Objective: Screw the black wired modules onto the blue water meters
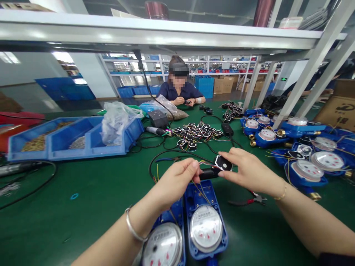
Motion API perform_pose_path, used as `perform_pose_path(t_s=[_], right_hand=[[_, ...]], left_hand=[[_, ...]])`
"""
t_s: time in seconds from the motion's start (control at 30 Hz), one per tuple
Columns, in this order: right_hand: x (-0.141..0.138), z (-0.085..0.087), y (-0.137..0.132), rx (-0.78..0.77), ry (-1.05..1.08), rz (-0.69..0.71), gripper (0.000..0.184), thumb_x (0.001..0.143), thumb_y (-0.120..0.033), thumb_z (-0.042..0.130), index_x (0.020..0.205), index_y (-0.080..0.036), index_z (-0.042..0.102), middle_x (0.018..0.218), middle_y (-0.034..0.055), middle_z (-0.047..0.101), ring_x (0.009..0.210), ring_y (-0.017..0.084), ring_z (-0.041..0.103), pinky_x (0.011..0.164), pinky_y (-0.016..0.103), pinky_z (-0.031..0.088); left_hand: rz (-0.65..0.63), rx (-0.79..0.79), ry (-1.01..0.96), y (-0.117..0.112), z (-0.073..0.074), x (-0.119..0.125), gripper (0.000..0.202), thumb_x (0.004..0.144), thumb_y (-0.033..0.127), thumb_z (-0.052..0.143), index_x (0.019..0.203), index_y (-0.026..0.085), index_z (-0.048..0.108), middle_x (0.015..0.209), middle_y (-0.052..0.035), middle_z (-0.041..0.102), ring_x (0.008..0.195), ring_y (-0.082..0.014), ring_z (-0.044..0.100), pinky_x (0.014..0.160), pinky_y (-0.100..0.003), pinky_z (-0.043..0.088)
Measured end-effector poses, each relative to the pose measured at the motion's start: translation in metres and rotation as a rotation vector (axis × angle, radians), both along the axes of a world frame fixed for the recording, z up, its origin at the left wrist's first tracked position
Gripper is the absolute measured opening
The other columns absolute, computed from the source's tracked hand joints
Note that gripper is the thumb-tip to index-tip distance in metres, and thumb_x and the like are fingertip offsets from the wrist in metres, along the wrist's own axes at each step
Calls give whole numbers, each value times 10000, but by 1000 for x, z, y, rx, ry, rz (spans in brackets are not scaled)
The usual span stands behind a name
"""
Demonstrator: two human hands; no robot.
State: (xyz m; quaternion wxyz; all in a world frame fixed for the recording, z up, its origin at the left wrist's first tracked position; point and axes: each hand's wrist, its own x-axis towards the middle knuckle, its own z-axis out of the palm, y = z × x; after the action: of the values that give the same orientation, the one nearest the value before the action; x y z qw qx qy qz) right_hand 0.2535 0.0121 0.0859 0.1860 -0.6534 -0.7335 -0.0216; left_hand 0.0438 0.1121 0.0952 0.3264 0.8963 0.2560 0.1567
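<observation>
Both hands meet over the near middle of the green desk [91,207]. The left hand [174,183] pinches thin wires with its fingertips. The right hand [248,170] pinches a small black-and-white part [223,163] by its top and side. A black tube [209,173] sits between the hands. Two blue water meters [205,225] lie just below, near the front edge.

Between my fingertips sits a small black module [223,164] with a white face, tilted toward me, joined to a dark cylindrical part [208,174] lying crosswise. Thin coloured wires [200,187] trail from it down into the open blue water meter [205,221] just below.
</observation>
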Motion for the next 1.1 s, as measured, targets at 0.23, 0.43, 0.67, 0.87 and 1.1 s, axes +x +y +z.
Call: perform_pose_path(t_s=[0.23,0.43,0.67,0.87,1.1], right_hand=[[24,-20,-1,-62,-14,-83,442,874,-385,575,1245,-153,510,891,68,515,867,215,500,765,336,419],[34,-31,6,-132,-30,-68,379,827,-364,642,1143,-165,580,896,65,528,876,224,508,747,329,406],[30,-39,10,-123,65,-69,417,798,-336,686,1158,-175,549,939,53,545,891,219,507,773,337,408],[20,-31,5,-97,270,17,397,828,-322,656,1185,-199,535,1017,52,540,961,203,502,852,339,418],[-17,-44,6,-182,554,232,445,826,-427,668,1213,-237,555,1084,39,535,1001,167,513,911,286,429]], left_hand=[[-163,181,234,26,-4,7,245,930,347,422,939,141,555,910,-36,568,821,-158,558,785,-372,469],[-496,256,594,42,-12,22,467,749,364,699,1134,160,532,1037,-59,593,914,-194,580,813,-395,496],[-365,497,713,39,-7,21,195,867,323,565,846,131,595,796,-14,590,756,-142,570,751,-345,483],[-321,623,501,-15,15,-20,120,884,171,490,790,187,564,764,-24,591,771,-185,489,698,-336,349],[-177,755,329,-94,-35,-54,157,747,113,476,854,201,550,797,-38,594,657,-204,491,629,-347,354]])
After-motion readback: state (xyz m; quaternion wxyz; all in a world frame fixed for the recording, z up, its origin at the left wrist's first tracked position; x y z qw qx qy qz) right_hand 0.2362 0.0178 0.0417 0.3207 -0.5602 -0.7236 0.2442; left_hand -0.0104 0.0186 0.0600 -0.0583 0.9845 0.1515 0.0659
